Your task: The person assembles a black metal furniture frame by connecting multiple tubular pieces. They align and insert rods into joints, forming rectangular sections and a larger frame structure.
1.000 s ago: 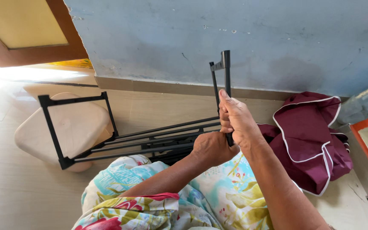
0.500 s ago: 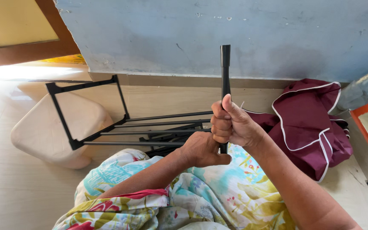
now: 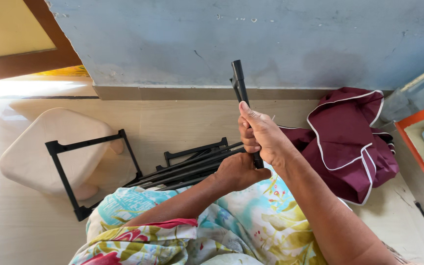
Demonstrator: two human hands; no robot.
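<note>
a blue-grey wall (image 3: 295, 39) filled the top of the view, with a wooden door frame (image 3: 35, 61) at its left end and a pale floor (image 3: 15, 230) below. a maroon cloth (image 3: 354, 137) with white piping lay crumpled on the floor at the right, just beside an orange-rimmed box (image 3: 420, 147). a cream stool (image 3: 50, 147) sat at the left. a black folding metal frame (image 3: 123, 172) lay across the floor, one end resting over the stool and its rods running to the person's lap, which was covered in floral fabric (image 3: 241, 221). the right hand (image 3: 261, 135) was wrapped tight around a black upright bar (image 3: 239, 83) of that frame. the left hand (image 3: 239, 169), just below and touching it, was closed on the rods' near ends.
</note>
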